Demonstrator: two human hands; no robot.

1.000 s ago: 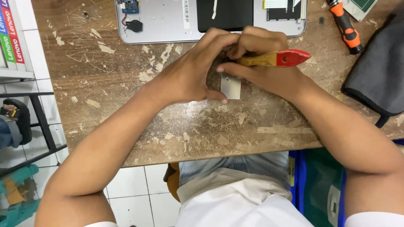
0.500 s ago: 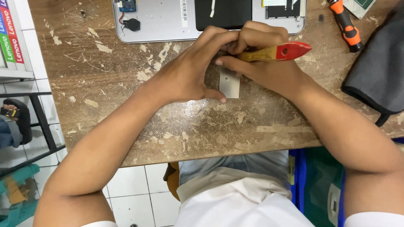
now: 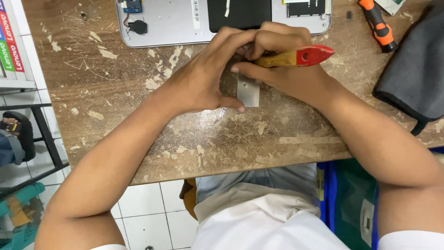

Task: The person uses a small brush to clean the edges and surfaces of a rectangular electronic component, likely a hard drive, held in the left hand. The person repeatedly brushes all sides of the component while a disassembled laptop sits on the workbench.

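Table [image 3: 138, 115] — brown, scratched, flecked with pale chipped patches. On it: small metal plate [image 3: 248, 91], plain grey; brush handle [image 3: 296, 57], yellow wood with red end; opened laptop base [image 3: 171, 21], silver with black panel; screwdriver [image 3: 377, 25], orange and black; cloth pouch [image 3: 411, 69] — dark grey.

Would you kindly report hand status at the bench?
Left hand steadying small metal plate. Right hand gripping brush handle. Opened laptop just beyond.

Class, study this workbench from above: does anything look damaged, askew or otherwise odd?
The wooden table is badly worn: its brown surface is scratched and chipped into pale patches. The opened laptop lies with its innards exposed. Both hands work over a small metal plate.
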